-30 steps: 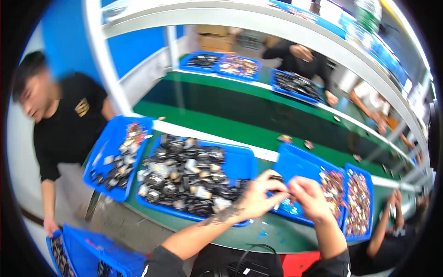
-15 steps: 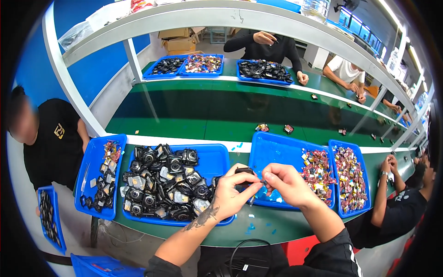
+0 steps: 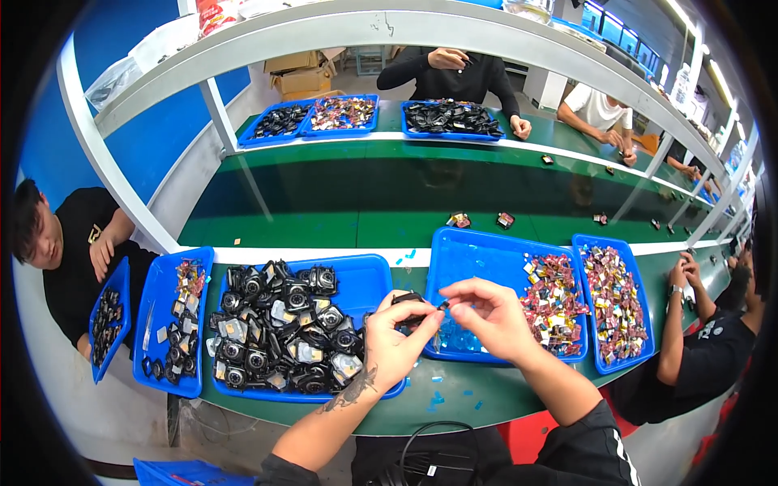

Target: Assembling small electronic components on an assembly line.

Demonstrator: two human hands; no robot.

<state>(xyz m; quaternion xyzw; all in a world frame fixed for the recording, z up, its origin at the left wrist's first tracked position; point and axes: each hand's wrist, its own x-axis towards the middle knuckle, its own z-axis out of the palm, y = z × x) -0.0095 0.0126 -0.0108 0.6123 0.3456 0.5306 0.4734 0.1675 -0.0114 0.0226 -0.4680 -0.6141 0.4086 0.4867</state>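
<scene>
Over the seam between two blue trays, my left hand (image 3: 391, 340) is closed around a black plastic housing (image 3: 408, 299), which its fingers partly cover. Close by, my right hand (image 3: 496, 318) pinches a small dark piece (image 3: 443, 306) right at the housing's edge; it is too small to name. Left of my hands, a blue tray (image 3: 369, 275) holds a heap of black housings (image 3: 284, 324) with round, lens-like faces. Under and beyond my right hand lies another blue tray (image 3: 470, 243) with small reddish-and-yellow parts (image 3: 555, 296) and scraps of blue film (image 3: 458, 336).
A narrow blue tray (image 3: 143, 324) stands far left, another full of small parts (image 3: 616, 308) at right. Blue film scraps (image 3: 438, 398) lie on the near table edge. Beyond runs a green belt (image 3: 324, 194) under a white frame (image 3: 365, 28). Co-workers sit around; one at left (image 3: 97, 235) holds a tray.
The co-worker at left has raised a blue tray of black parts and shows a hand above it. The view has shifted slightly. My two hands keep their hold, with the fingertips slightly repositioned.
</scene>
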